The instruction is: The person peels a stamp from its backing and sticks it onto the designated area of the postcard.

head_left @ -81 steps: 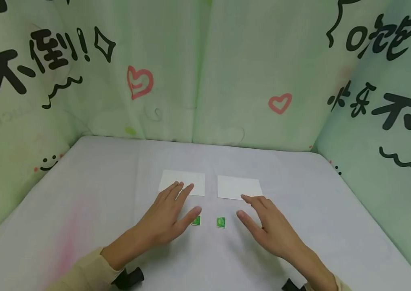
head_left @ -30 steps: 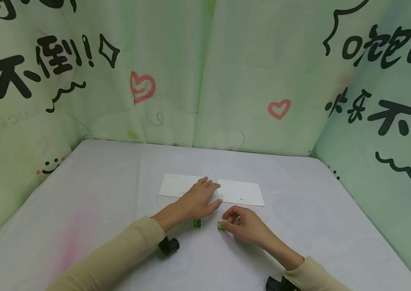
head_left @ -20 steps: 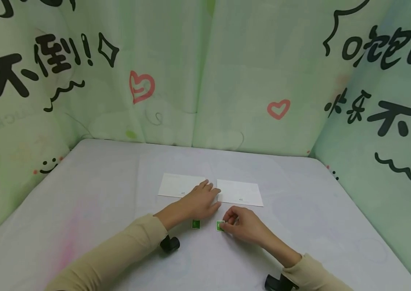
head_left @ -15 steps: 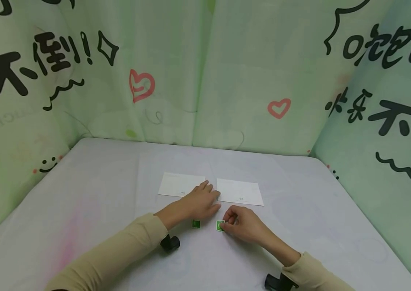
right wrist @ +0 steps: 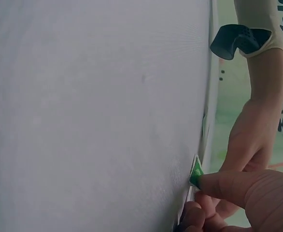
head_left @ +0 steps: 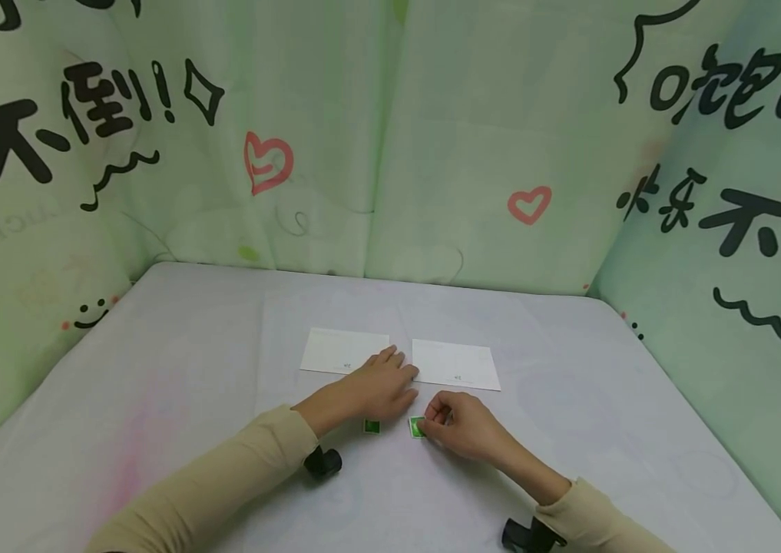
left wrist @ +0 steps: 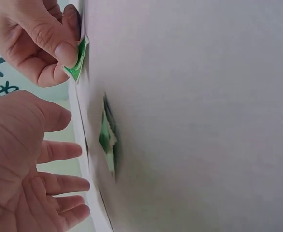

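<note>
My right hand pinches a small green postage stamp with a white edge between thumb and fingers; the left wrist view shows this stamp tilted at the fingertips. Another green stamp lies to its left, its toothed edge curling a little in the left wrist view. My left hand reaches past that stamp with fingers extended and holds nothing. Its fingertips lie over the near right corner of a blank white card or envelope. A matching white card or envelope lies to the right, with tiny print near its front edge.
A white cloth covers the table, with a faint pink stain at the left. Pale green curtains with lettering and red hearts close off the back and sides. Black wrist cameras sit under both wrists.
Both hands were spread apart above the table. The left has moved right toward the gap between the white pieces; the right has come in and pinched the right stamp, which has since shifted slightly.
</note>
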{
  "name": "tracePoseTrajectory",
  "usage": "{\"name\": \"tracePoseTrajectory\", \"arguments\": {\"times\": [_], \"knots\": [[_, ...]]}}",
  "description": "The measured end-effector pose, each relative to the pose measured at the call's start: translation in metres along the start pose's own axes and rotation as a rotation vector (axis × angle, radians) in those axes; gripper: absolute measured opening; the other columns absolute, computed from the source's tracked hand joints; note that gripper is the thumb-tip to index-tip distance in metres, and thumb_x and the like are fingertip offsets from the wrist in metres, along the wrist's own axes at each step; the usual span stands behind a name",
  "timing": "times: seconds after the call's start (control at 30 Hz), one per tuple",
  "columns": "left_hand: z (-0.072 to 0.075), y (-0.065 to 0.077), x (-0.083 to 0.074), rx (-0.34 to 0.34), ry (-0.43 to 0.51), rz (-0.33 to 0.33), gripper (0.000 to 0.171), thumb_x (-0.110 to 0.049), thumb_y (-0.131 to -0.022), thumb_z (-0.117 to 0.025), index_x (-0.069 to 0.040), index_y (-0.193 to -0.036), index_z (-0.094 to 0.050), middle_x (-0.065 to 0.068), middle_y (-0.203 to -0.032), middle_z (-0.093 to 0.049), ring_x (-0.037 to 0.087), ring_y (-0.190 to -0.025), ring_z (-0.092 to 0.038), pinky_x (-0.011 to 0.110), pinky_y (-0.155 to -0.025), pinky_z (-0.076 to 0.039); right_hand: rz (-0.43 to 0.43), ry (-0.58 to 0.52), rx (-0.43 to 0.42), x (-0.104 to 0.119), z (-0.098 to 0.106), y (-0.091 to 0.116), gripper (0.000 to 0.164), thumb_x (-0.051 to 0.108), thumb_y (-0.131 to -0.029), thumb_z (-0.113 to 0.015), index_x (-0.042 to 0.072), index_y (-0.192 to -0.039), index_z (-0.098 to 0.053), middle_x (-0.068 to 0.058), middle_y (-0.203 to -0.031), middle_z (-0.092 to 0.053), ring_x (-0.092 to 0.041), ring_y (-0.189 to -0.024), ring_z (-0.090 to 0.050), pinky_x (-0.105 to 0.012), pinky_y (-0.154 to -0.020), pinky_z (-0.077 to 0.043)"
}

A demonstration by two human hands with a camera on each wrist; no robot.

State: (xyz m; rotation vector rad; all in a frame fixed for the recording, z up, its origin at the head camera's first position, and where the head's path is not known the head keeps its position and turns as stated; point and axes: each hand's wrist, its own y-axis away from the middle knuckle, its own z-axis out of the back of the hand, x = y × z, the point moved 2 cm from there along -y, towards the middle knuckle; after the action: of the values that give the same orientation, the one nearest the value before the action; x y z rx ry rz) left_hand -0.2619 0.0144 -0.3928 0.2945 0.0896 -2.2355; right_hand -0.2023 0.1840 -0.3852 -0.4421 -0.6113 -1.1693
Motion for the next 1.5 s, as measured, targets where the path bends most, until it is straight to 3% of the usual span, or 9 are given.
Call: {"name": "tracePoseTrajectory", "arguments": {"times": [0.2,0.4,0.53,0.8,0.97,1.07,1.27,1.37,1.5], "knots": [[0.007,0.009,-0.001,-0.055,0.064,-0.027,0.046,-0.033,-0.109,-0.048,-0.007,-0.147,-0.052,0.021,-0.154,-0.046,0.039,-0.15,-0.031,0.052,-0.121,-0.029,-0.025,-0.08,-0.049,-0.001,0.002,0.001,0.015,0.02,-0.092,-0.076,0.01,-0.085,-0.067,0.003,-0.074,-0.06,-0.01,-0.062,-0.05,-0.024,-0.056,-0.041],[0.016,0.026,-0.003,-0.206,0.191,-0.072,0.04,-0.027,-0.107,-0.053,-0.003,-0.137,-0.06,0.017,-0.137,-0.063,0.033,-0.137,-0.051,0.048,-0.11,-0.044,-0.002,-0.121,-0.141,0.004,0.005,0.004,0.014,0.021,-0.091,-0.078,0.012,-0.087,-0.068,0.004,-0.078,-0.063,-0.008,-0.06,-0.05,-0.022,-0.056,-0.041],[0.019,0.041,-0.004,-0.301,0.313,-0.073,0.033,-0.025,-0.106,-0.055,-0.004,-0.127,-0.067,0.012,-0.122,-0.071,0.028,-0.118,-0.065,0.045,-0.094,-0.055,0.085,-0.12,-0.212,0.009,0.004,0.009,0.013,0.018,-0.091,-0.078,0.014,-0.087,-0.067,0.005,-0.079,-0.064,-0.008,-0.062,-0.053,-0.023,-0.056,-0.044],[0.023,0.066,-0.01,-0.457,0.554,-0.062,0.021,-0.02,-0.102,-0.058,-0.008,-0.104,-0.076,0.001,-0.098,-0.078,0.016,-0.089,-0.073,0.031,-0.077,-0.057,0.329,-0.125,-0.404,0.023,0.006,0.019,0.018,0.009,-0.088,-0.08,0.02,-0.084,-0.066,0.012,-0.071,-0.061,-0.005,-0.059,-0.052,-0.022,-0.055,-0.046],[0.029,0.077,-0.014,-0.414,0.748,-0.027,0.023,-0.023,-0.103,-0.059,-0.009,-0.096,-0.076,0.005,-0.085,-0.076,0.019,-0.07,-0.069,0.028,-0.064,-0.054,0.521,-0.107,-0.51,0.033,0.008,0.025,0.025,-0.002,-0.082,-0.079,0.019,-0.086,-0.066,0.011,-0.069,-0.061,-0.003,-0.055,-0.05,-0.018,-0.049,-0.043],[0.031,0.082,-0.016,-0.372,0.838,0.003,0.026,-0.027,-0.104,-0.058,-0.011,-0.094,-0.076,0.003,-0.079,-0.076,0.023,-0.072,-0.069,0.029,-0.061,-0.05,0.597,-0.07,-0.554,0.038,0.009,0.028,0.025,-0.004,-0.08,-0.078,0.017,-0.087,-0.067,0.008,-0.07,-0.061,-0.002,-0.055,-0.05,-0.015,-0.05,-0.043],[0.033,0.091,-0.021,-0.291,1.033,0.059,0.028,-0.03,-0.102,-0.06,-0.009,-0.093,-0.076,0.003,-0.075,-0.076,0.027,-0.08,-0.072,0.035,-0.072,-0.057,0.728,0.047,-0.627,0.042,0.01,0.032,0.009,0.004,-0.085,-0.072,0.011,-0.088,-0.068,0.005,-0.068,-0.061,-0.004,-0.055,-0.053,-0.014,-0.054,-0.047],[0.033,0.095,-0.025,-0.254,1.122,0.068,0.025,-0.029,-0.1,-0.064,-0.007,-0.096,-0.075,0.006,-0.077,-0.076,0.024,-0.08,-0.072,0.035,-0.077,-0.058,0.803,0.106,-0.657,0.045,0.01,0.033,0.002,0.007,-0.088,-0.068,0.009,-0.088,-0.068,0.004,-0.068,-0.062,-0.006,-0.054,-0.054,-0.014,-0.053,-0.048],[0.034,0.097,-0.028,-0.241,1.18,0.048,0.023,-0.026,-0.099,-0.067,-0.004,-0.101,-0.074,0.009,-0.079,-0.077,0.017,-0.078,-0.071,0.033,-0.076,-0.057,0.879,0.204,-0.695,0.049,0.009,0.034,0.011,0.013,-0.095,-0.062,0.009,-0.087,-0.068,0.005,-0.068,-0.063,-0.007,-0.053,-0.056,-0.015,-0.052,-0.049]]}}
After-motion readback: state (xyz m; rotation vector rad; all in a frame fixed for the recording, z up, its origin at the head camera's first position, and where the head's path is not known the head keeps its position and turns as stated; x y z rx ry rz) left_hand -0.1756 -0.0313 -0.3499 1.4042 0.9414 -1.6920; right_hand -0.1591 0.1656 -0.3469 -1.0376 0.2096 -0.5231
